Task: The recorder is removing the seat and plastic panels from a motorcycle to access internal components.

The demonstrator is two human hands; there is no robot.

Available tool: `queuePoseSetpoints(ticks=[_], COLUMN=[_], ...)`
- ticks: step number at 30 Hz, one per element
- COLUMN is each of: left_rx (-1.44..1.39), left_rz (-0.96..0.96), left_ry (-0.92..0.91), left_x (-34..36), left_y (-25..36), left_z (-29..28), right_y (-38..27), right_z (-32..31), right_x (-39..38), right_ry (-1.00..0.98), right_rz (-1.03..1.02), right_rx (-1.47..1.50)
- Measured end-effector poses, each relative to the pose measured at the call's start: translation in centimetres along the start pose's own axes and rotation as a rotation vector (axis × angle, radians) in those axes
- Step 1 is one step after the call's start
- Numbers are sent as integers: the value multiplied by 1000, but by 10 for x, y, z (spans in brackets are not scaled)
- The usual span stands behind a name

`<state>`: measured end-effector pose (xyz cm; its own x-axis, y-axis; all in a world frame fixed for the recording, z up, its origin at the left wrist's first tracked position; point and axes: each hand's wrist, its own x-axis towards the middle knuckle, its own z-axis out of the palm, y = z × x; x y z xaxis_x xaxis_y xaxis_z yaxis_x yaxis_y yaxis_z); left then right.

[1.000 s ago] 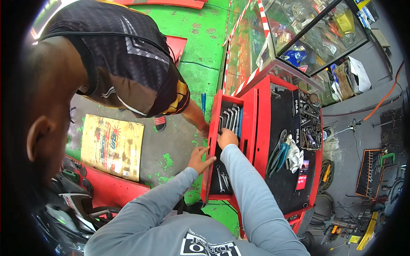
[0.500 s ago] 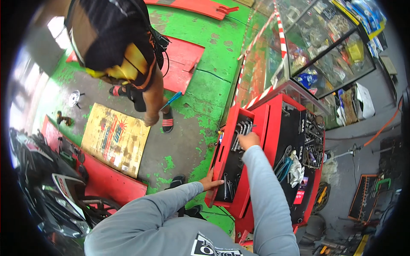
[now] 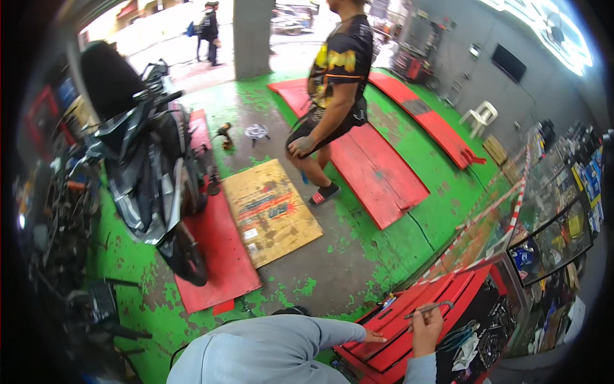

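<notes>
My right hand [image 3: 426, 331] is raised over the red tool cabinet [image 3: 398, 360], its fingers closed round a slim grey metal wrench [image 3: 440, 305] with a bent end. Part of that wrench is hidden by the fingers. My left hand [image 3: 372, 336] lies against the cabinet's red drawer fronts with its fingers stretched out, holding nothing. On the cabinet's dark top, right of my right hand, are teal-handled pliers [image 3: 455, 338], a crumpled white cloth [image 3: 467, 353] and a heap of metal tools [image 3: 495, 336].
A glass display case [image 3: 553, 243] stands beyond the cabinet. A person [image 3: 342, 77] stands near a cardboard sheet [image 3: 272, 214] and a red ramp [image 3: 377, 169]. At left, a dark scooter [image 3: 147, 173] stands by another red ramp [image 3: 220, 275]. A drill [image 3: 225, 136] lies behind the cardboard.
My right hand has come up out of the drawer with a wrench. The open drawer's inside no longer shows. My view has swung up and left; the other person has straightened up.
</notes>
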<state>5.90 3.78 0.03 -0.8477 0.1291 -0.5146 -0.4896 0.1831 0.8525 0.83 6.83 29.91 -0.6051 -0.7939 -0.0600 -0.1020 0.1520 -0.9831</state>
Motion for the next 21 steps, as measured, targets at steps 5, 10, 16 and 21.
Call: queuePoseSetpoints(ticks=[5, 10, 16, 21], left_rx=[-150, -101, -413, -665], left_rz=[105, -538, -999, -949], left_ry=[209, 548, 1056, 1423], left_x=[-97, -292, -525, -620], left_y=[-122, -257, -375, -405], left_z=[35, 86, 186, 315], right_y=[7, 37, 171, 218], right_z=[33, 73, 124, 185], right_x=[-100, -169, -226, -252], right_ry=[-277, -483, -868, -1099], right_rz=[-29, 230, 547, 244], right_rx=[8, -6, -320, -628])
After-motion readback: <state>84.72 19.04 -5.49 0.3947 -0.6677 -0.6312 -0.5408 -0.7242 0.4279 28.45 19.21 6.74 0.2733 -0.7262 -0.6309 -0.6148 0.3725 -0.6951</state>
